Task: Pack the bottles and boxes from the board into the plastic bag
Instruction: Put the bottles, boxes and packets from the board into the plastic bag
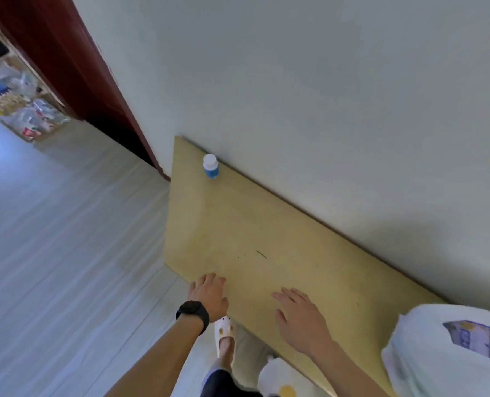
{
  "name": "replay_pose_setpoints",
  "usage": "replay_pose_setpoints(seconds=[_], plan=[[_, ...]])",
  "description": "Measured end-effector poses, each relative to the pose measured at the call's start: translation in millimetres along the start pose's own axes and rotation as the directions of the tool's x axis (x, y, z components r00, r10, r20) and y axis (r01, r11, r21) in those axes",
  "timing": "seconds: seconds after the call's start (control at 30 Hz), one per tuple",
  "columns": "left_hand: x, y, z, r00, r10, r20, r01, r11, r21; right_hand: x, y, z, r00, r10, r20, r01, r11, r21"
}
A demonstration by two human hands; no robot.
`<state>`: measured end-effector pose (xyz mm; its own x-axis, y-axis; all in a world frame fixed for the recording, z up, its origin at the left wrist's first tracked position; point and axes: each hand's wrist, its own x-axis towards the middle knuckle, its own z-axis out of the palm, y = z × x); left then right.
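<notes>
Both the left hand [209, 293] and right hand [301, 319] hover spread and empty over the board [266, 230], far from the blue-labelled bottle [211, 166], its print unreadable.

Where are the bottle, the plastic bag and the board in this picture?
bottle [211, 166], head view, on its blue label below the white cap.
plastic bag [418, 353], head view, on its white side.
board [266, 224], head view, on its bare top.

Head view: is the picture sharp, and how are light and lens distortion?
Head view: soft all over, most blurred at the cluttered shelves; the wide lens tilts the white wall and the tan flat wooden board; light is even, with no glare; the small white-capped blue bottle shows no readable label.
</notes>
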<state>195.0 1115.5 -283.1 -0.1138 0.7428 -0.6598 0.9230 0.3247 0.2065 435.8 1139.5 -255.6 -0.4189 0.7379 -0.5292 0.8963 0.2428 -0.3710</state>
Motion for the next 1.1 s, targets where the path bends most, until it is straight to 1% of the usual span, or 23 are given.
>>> replay_pose_setpoints(seconds=[0.1, 0.2, 0.33, 0.4, 0.47, 0.57, 0.67, 0.7, 0.77, 0.83, 0.9, 0.93, 0.97, 1.0, 1.03, 1.07, 1.1], plan=[[44.4, -27.0, -42.9, 0.998, -0.055, -0.037, 0.053, 0.996, -0.071, 72.8, -19.4, -28.6, 0.998, 0.016, 0.061, -0.011, 0.996, -0.088], [85.4, -46.6, -88.6, 0.990, -0.086, -0.111, 0.070, 0.988, -0.141, 140.8, -30.0, -46.1, 0.992, 0.062, 0.105, -0.045, 0.986, -0.162], [138.2, -63.9, -143.0, 0.968, -0.107, -0.228, 0.053, 0.971, -0.232, 195.8, -27.5, -36.3, 0.983, 0.116, 0.144, -0.075, 0.962, -0.262], [162.7, -67.2, -165.9, 0.955, -0.111, -0.277, 0.032, 0.961, -0.275, 201.8, -24.2, -22.3, 0.981, 0.141, 0.135, -0.103, 0.961, -0.256], [187.7, -67.4, -185.4, 0.938, -0.102, -0.330, -0.007, 0.949, -0.314, 201.8, -21.5, -11.1, 0.988, 0.131, 0.088, -0.107, 0.965, -0.238], [222.6, -61.5, -208.5, 0.921, -0.076, -0.381, -0.069, 0.933, -0.353, 201.8, -15.7, -7.4, 0.988, 0.123, 0.094, -0.099, 0.970, -0.224], [249.4, -56.0, -216.6, 0.923, 0.005, -0.385, -0.139, 0.936, -0.322, 203.8, -14.4, -9.6, 0.983, 0.142, 0.118, -0.116, 0.971, -0.207], [255.9, -54.2, -215.7, 0.923, 0.020, -0.383, -0.166, 0.921, -0.352, 203.8, -15.7, -10.8, 0.982, 0.143, 0.125, -0.117, 0.973, -0.197], [261.7, -48.8, -208.0, 0.929, 0.000, -0.371, -0.178, 0.877, -0.447, 203.4, -18.1, -13.6, 0.981, 0.140, 0.138, -0.114, 0.976, -0.183], [255.4, -41.4, -196.2, 0.937, -0.002, -0.350, -0.174, 0.864, -0.473, 205.3, -18.4, -18.1, 0.978, 0.145, 0.149, -0.121, 0.980, -0.160], [241.4, -32.8, -179.6, 0.943, 0.027, -0.333, -0.187, 0.869, -0.459, 209.0, -22.6, -29.5, 0.967, 0.169, 0.191, -0.154, 0.984, -0.093], [228.7, -26.4, -173.4, 0.950, 0.047, -0.310, -0.194, 0.866, -0.461, 209.7, -26.9, -37.7, 0.956, 0.189, 0.224, -0.188, 0.982, -0.024], [218.2, -20.0, -161.5, 0.961, 0.065, -0.269, -0.192, 0.856, -0.479, 208.3, -31.4, -45.9, 0.948, 0.209, 0.241, -0.233, 0.970, 0.075], [205.0, -12.4, -149.7, 0.978, 0.074, -0.197, -0.170, 0.831, -0.529, 204.6, -35.1, -52.4, 0.945, 0.229, 0.234, -0.276, 0.941, 0.197], [191.6, -3.7, -136.5, 0.991, 0.081, -0.104, -0.128, 0.778, -0.615, 198.2, -38.1, -56.7, 0.946, 0.249, 0.208, -0.307, 0.894, 0.326], [176.8, 5.5, -121.9, 0.996, 0.084, 0.001, -0.058, 0.693, -0.719, 187.8, -40.7, -59.1, 0.947, 0.271, 0.171, -0.320, 0.841, 0.436], [164.3, 14.2, -105.5, 0.993, 0.089, 0.074, 0.006, 0.599, -0.801, 174.4, -41.6, -58.7, 0.947, 0.298, 0.124, -0.318, 0.796, 0.516]])
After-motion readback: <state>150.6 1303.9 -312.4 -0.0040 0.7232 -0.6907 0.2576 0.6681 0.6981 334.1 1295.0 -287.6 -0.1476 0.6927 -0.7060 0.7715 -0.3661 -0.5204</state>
